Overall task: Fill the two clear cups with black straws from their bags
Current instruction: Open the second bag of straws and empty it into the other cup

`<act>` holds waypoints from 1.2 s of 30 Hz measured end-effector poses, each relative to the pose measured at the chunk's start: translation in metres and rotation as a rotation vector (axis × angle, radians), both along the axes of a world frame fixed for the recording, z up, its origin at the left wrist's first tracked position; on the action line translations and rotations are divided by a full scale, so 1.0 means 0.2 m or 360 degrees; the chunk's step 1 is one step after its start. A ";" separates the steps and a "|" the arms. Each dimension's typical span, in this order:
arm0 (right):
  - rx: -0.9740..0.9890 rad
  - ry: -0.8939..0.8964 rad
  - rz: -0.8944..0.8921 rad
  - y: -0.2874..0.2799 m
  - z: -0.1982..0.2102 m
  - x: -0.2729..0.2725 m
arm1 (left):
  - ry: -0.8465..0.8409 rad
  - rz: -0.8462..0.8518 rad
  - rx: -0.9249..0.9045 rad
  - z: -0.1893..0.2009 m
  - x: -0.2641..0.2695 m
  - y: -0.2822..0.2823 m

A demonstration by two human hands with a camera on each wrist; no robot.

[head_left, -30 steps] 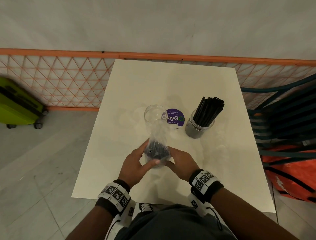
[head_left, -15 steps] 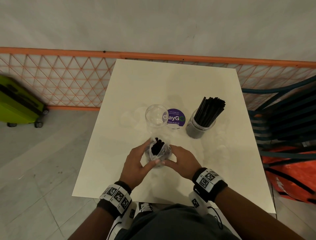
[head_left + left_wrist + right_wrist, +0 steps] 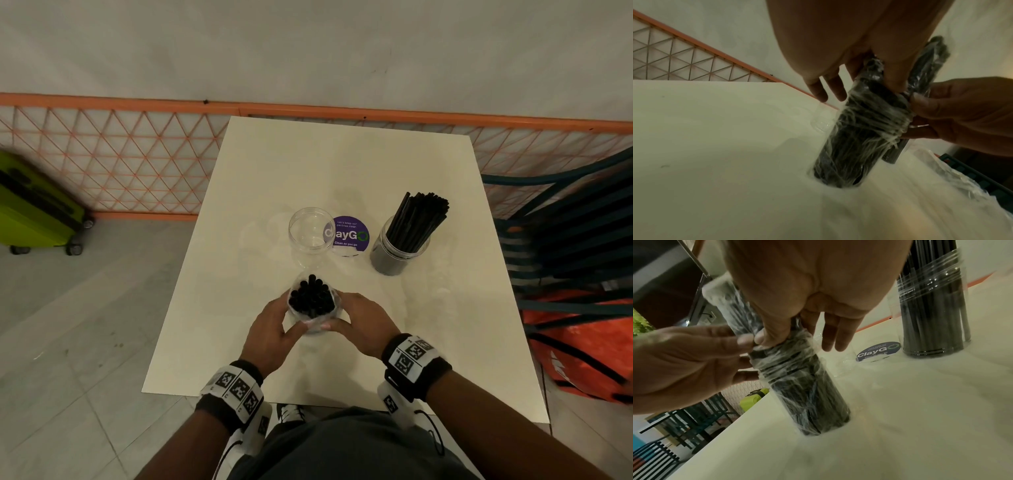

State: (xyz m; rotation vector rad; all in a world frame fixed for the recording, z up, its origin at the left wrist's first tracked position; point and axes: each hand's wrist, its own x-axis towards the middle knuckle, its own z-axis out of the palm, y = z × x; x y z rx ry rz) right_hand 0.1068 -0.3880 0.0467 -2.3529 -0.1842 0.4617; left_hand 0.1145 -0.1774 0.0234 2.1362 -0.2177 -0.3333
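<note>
A bundle of black straws (image 3: 311,300) stands upright on the white table (image 3: 342,164) in its clear bag (image 3: 863,123). The plastic is bunched down around the bundle's middle and the straw tips stick out at the top. My left hand (image 3: 274,329) and right hand (image 3: 359,323) pinch the bunched plastic from either side, thumbs meeting at the near face (image 3: 756,339). Just beyond stands an empty clear cup (image 3: 310,233). To its right is a second clear cup (image 3: 400,250) full of black straws (image 3: 419,221).
A purple round sticker (image 3: 347,234) lies flat between the two cups. Crumpled clear plastic (image 3: 962,183) lies on the table to the right of the bundle. An orange mesh fence (image 3: 102,164) runs behind, a green suitcase (image 3: 34,212) left, stacked chairs (image 3: 565,233) right.
The bag's loose top, which rose toward the empty cup, has been pushed down the bundle. The straw tips now stand bare above the plastic. Both hands stayed at the bundle.
</note>
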 end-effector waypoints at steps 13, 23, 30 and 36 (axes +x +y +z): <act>0.0398 0.0066 -0.0360 0.09 0.02 0.05 | 0.0012 -0.0151 -0.0107 0.08 0.02 -0.17; 0.0258 -0.0004 -0.0492 0.16 -0.04 0.05 | 0.0099 -0.0182 -0.0007 0.03 0.01 -0.11; 0.0559 0.0061 -0.0642 0.19 -0.04 0.06 | -0.0040 -0.0285 0.0303 -0.05 0.04 -0.07; 0.1353 0.0226 -0.0884 0.15 0.09 0.14 | 0.0371 -0.0362 -0.0556 0.12 0.07 -0.03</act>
